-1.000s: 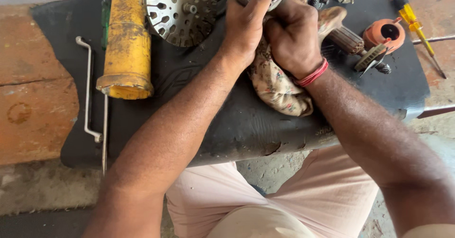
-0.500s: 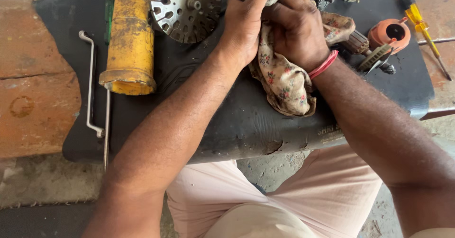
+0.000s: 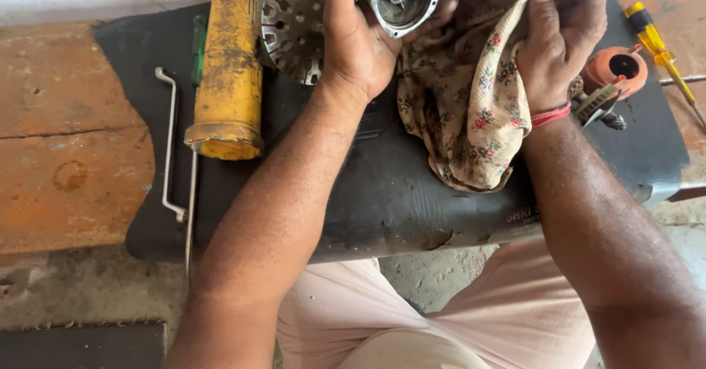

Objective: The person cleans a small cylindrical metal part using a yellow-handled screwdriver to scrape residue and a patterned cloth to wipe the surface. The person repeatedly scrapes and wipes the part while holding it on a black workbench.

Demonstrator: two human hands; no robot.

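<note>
Metal housing [image 3: 403, 0], round and cup-shaped, sits in the left hand [image 3: 360, 42], fingers clamped around it, above a black mat [image 3: 382, 192]. Right hand [image 3: 562, 42] grips a floral rag [image 3: 463, 97], fingers closed on the cloth beside the housing.

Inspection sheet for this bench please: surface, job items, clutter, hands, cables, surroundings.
Surface: black mat over a worn slab.
Job's things: metal housing, open side up; floral rag hanging onto the mat.
Clutter: yellow cylinder, perforated disc, bent rod, orange cap, yellow screwdriver.
Grippers: left hand grips the housing; right hand holds the rag.
Cables: nothing seen.
Surroundings: concrete floor; the person's light trousers.
</note>
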